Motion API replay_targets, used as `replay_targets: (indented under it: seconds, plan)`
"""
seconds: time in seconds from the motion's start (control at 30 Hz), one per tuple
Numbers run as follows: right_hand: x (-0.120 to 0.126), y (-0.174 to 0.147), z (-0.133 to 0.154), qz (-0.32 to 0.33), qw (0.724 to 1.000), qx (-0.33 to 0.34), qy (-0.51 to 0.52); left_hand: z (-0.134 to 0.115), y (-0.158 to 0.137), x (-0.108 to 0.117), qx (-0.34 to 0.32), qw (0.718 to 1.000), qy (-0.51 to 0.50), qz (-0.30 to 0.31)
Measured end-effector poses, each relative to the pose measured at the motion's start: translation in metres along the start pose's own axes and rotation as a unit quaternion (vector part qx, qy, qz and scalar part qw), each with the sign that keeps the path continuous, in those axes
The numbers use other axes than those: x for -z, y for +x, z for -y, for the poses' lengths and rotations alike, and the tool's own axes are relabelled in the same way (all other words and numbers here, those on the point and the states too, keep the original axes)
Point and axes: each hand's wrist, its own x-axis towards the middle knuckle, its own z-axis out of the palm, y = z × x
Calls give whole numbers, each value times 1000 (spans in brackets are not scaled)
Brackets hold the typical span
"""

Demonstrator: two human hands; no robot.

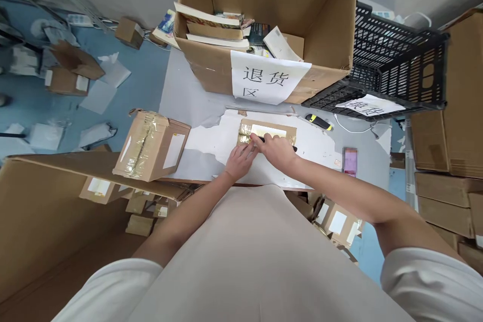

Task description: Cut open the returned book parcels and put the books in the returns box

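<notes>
A small flat cardboard parcel [292, 133] with shiny tape and a white label lies on the white worktop in front of me. My right hand [278, 151] is closed around a slim black tool [261, 139] that looks like a box cutter. One end points left over the parcel's taped part; the other sticks out behind the hand. Fingers outstretched, my left hand [240, 160] rests at the parcel's near left edge, close to the tool's tip. Where the tip meets the tape is too small to make out.
Beyond the parcel stands a big open carton [211, 68] of books, beside a black plastic crate [411, 78]. A taped box [151, 146] sits left. A yellow-black tool [319, 122] and a phone [350, 162] lie right. A large open carton [56, 211] is at my left.
</notes>
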Motion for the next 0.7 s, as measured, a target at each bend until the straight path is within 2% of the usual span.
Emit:
replay_targets:
  seconds: [0.17, 0.53, 0.7]
  plan:
    - [-17, -12, -22, 19, 1000, -3, -18, -1, -3, 1, 2, 1000, -14, 19]
    - [-66, -88, -84, 58, 994, -71, -57, -7, 2, 1, 13, 998, -41, 44]
    - [-93, -111, -102, 41, 994, -78, -61, -8, 8, 5, -2, 998, -27, 53]
